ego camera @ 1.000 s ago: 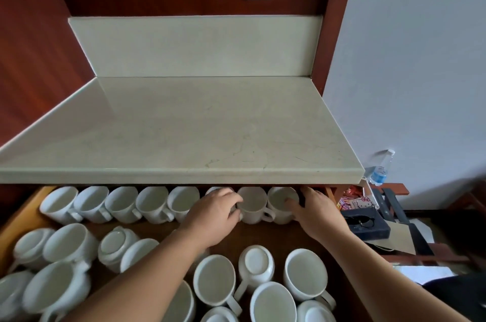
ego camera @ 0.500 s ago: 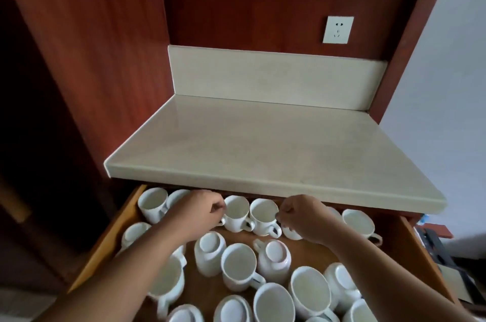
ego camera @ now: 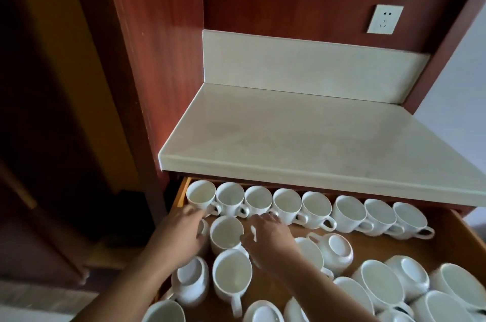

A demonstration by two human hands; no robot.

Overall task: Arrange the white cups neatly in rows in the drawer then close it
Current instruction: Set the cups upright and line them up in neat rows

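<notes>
At the left wall of the drawer (ego camera: 181, 194), your left hand (ego camera: 181, 233) curls its fingers round a half-hidden cup (ego camera: 203, 227), likely to start a second row tight against that wall, while the upright cup (ego camera: 226, 235) just beside it sits between your hands. Your right hand (ego camera: 272, 241) lies over a white handle (ego camera: 253, 232) with fingers blurred, so whether they pinch it cannot be told. The drawer is open, holding a back row (ego camera: 315, 207) of eight upright cups rim to rim under the counter (ego camera: 302, 142), and in front, toward the right, loose cups (ego camera: 381, 279), some upturned.
</notes>
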